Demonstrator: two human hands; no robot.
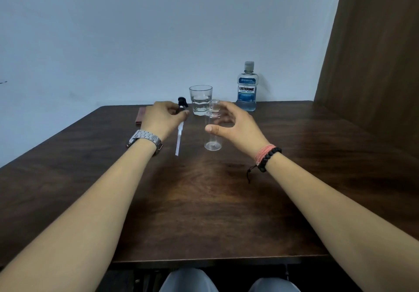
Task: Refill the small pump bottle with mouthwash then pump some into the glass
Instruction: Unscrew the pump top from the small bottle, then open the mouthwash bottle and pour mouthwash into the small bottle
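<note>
Dark wooden table [204, 201]. Blue Listerine mouthwash bottle [247, 87] at far edge, capped. Clear drinking glass [200, 100] beside it. Right hand [235, 126] spread wide around clear empty small pump bottle [213, 130], contact unclear. Left hand [162, 118] pinches black pump head with white tube [179, 137], left of bottle.

A single head-worn wide-angle camera looks forward and down over the counter [226, 189] toward the wall behind it, close enough that both forearms stretch from the lower corners.
</note>
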